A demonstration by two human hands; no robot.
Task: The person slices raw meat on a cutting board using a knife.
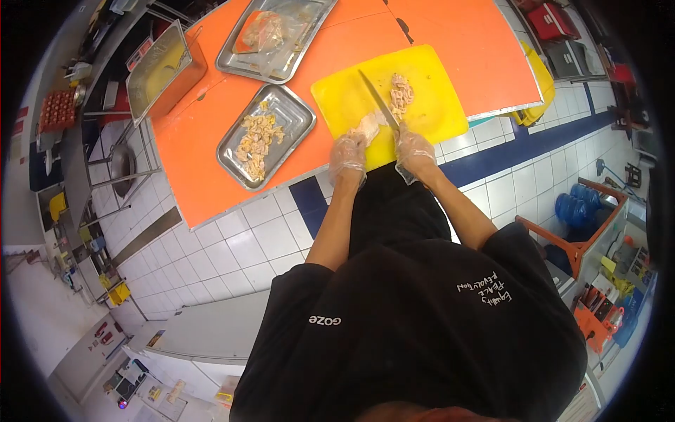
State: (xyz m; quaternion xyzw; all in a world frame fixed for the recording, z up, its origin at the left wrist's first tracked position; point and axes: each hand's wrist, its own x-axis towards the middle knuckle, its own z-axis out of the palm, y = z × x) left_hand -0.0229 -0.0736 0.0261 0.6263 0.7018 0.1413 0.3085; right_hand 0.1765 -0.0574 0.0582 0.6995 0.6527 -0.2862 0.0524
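Observation:
A yellow cutting board (436, 91) lies on the orange table. My left hand (348, 155), in a clear plastic glove, is closed on a pale piece of meat (368, 125) at the board's near edge. My right hand (413, 150), gloved too, grips a knife (377, 96) whose blade points away from me, just right of that piece. Small cut meat pieces (401, 96) sit in a pile beyond the knife, to its right. Left of the board, a metal tray (289, 112) holds more cut pieces (259, 139).
Behind the small tray stands a larger metal tray (281, 71) with a plastic bag (261, 34). A deep metal container (163, 70) is at the table's left edge. The orange table (184, 169) ends in front of me above white floor tiles.

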